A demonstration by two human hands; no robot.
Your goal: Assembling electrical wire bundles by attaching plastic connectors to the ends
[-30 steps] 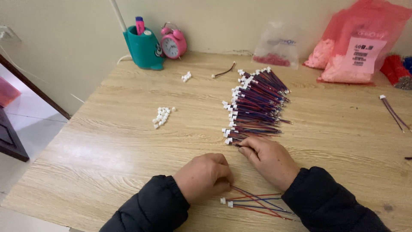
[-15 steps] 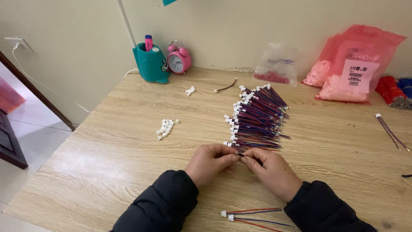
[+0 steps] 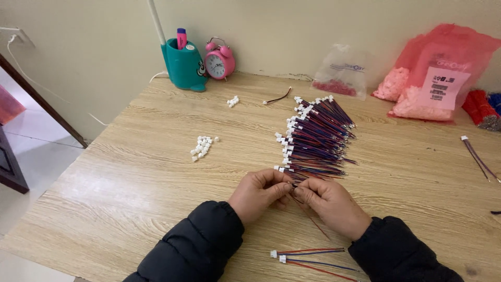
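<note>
labelled pink bag (image 3: pixel 443 73) behind wire bundle (image 3: pixel 315 137)

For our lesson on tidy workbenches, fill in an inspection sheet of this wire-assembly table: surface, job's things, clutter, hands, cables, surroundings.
Surface: light wooden table, bare in front of the left arm.
Job's things: big pile of red-and-blue wires with white end plugs; a thin wire piece between both hands; finished wires near the front edge; small heap of white connectors.
Clutter: teal pen holder, pink alarm clock, clear bag, pink bags.
Hands: left hand and right hand pinch the wire piece together.
Cables: white cord along the wall.
Surroundings: beige wall, tiled floor on the left.
</note>
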